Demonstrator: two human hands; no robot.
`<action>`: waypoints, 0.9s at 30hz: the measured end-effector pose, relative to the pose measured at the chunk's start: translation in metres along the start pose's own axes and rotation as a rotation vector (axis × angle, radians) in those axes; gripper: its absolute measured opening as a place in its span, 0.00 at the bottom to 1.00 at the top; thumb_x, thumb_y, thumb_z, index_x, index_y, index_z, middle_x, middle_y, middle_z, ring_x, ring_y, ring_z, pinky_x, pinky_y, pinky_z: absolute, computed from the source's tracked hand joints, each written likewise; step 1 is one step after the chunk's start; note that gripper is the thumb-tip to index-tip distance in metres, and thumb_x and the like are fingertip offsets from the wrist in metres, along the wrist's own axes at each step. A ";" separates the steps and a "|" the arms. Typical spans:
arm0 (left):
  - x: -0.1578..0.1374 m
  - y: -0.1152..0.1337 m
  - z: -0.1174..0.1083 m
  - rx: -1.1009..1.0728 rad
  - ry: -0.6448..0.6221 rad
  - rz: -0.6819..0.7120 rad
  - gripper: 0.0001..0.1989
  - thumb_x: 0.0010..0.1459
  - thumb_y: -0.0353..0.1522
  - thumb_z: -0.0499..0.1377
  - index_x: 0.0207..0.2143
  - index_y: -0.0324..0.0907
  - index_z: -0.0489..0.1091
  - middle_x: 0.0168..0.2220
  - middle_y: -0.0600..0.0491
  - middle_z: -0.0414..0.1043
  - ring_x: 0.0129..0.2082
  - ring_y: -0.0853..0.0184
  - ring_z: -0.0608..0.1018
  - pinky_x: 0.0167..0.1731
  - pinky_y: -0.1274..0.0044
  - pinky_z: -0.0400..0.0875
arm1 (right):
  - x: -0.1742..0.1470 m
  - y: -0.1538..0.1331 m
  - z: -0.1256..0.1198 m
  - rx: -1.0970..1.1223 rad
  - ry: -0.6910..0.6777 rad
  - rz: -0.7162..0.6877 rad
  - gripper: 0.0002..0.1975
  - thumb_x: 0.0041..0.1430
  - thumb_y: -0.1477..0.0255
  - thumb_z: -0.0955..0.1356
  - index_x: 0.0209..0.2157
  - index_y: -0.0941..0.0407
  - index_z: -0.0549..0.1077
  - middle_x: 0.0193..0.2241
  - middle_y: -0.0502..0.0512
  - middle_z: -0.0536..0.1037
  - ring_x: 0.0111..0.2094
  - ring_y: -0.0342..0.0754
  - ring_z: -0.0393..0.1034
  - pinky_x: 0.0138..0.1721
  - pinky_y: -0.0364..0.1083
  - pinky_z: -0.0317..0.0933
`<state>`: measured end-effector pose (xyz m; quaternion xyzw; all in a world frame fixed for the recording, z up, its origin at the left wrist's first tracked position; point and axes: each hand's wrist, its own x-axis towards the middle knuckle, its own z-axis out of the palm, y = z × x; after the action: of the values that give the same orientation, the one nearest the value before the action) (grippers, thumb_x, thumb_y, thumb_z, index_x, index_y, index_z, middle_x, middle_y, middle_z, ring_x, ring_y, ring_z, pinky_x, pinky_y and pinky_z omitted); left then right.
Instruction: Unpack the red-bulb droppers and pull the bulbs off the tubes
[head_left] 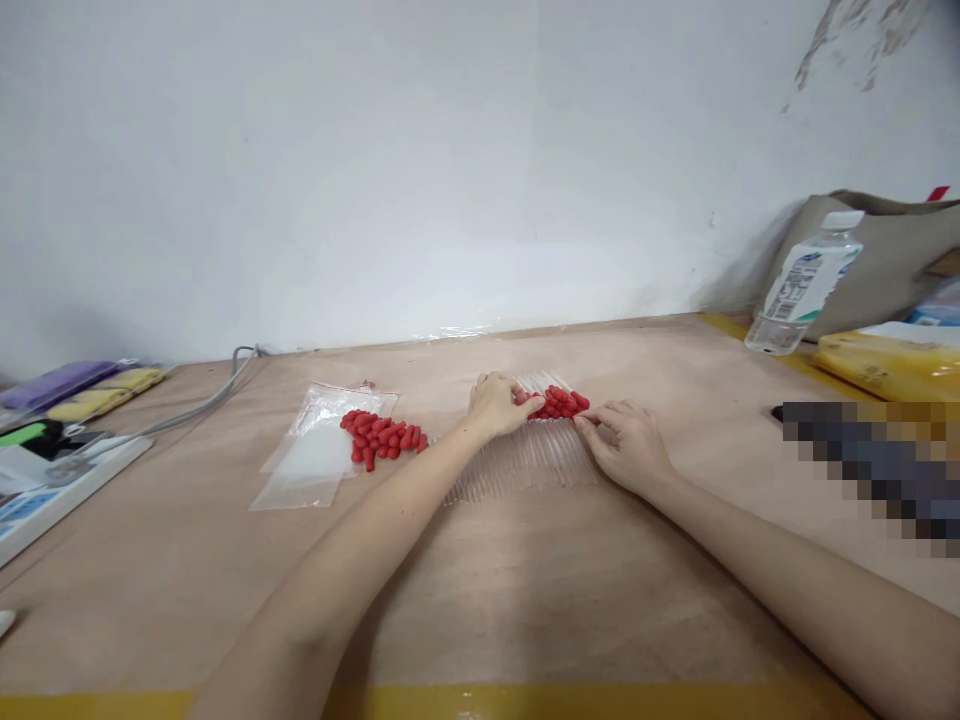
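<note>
Small red rubber bulbs (559,402) lie in a cluster between my two hands, at the upper part of a row of thin clear tubes (525,460). My left hand (495,405) is curled at the left end of this cluster, its thumb and fingers closed about a red bulb there. From the right, my right hand (630,445) pinches at the cluster's edge with thumb and forefinger, where a red bulb shows at the fingertips. A second heap of red bulbs (382,436) rests left of my left forearm, partly over clear plastic bags (307,455).
At the left are a white power strip (90,480) with a grey cable (202,405) and purple and yellow packets (67,385). A plastic bottle (806,285), a grey bag (892,255) and a yellow package (892,362) stand at the right. Behind rises a white wall (450,170).
</note>
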<state>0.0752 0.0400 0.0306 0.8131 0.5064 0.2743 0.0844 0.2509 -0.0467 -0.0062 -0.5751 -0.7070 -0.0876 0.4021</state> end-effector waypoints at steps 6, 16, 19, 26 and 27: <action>-0.021 -0.003 -0.014 -0.061 0.097 -0.107 0.14 0.52 0.41 0.56 0.26 0.39 0.72 0.35 0.45 0.69 0.43 0.57 0.69 0.43 0.67 0.64 | 0.000 0.003 0.002 0.058 0.028 -0.028 0.10 0.56 0.68 0.62 0.29 0.55 0.74 0.27 0.54 0.74 0.33 0.50 0.67 0.37 0.50 0.57; -0.114 -0.039 -0.066 0.025 0.182 0.382 0.05 0.55 0.33 0.56 0.34 0.42 0.69 0.38 0.50 0.69 0.41 0.63 0.69 0.42 0.69 0.63 | 0.002 -0.025 -0.005 0.113 0.033 -0.498 0.24 0.57 0.69 0.64 0.55 0.57 0.59 0.53 0.61 0.65 0.55 0.53 0.57 0.55 0.56 0.54; -0.121 -0.046 -0.062 0.114 0.203 0.537 0.05 0.55 0.31 0.56 0.35 0.41 0.68 0.37 0.50 0.70 0.39 0.64 0.70 0.41 0.69 0.62 | -0.002 -0.035 -0.003 0.065 -0.047 -0.641 0.22 0.57 0.68 0.64 0.53 0.58 0.62 0.53 0.60 0.66 0.57 0.54 0.53 0.57 0.59 0.49; -0.122 -0.049 -0.053 0.100 0.232 0.644 0.06 0.54 0.30 0.57 0.36 0.41 0.67 0.37 0.50 0.72 0.40 0.64 0.70 0.42 0.69 0.64 | -0.012 -0.047 0.008 0.117 -0.095 -0.670 0.12 0.58 0.71 0.63 0.43 0.57 0.71 0.45 0.56 0.73 0.54 0.52 0.59 0.55 0.57 0.53; -0.122 -0.047 -0.053 0.090 0.228 0.644 0.06 0.54 0.29 0.57 0.36 0.41 0.67 0.37 0.50 0.72 0.41 0.64 0.70 0.42 0.69 0.64 | -0.012 -0.048 0.009 0.133 -0.089 -0.670 0.11 0.58 0.72 0.63 0.41 0.57 0.72 0.43 0.55 0.74 0.54 0.51 0.60 0.55 0.57 0.53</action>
<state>-0.0306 -0.0510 0.0113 0.8984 0.2414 0.3531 -0.0997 0.2041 -0.0664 -0.0040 -0.2866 -0.8776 -0.1432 0.3565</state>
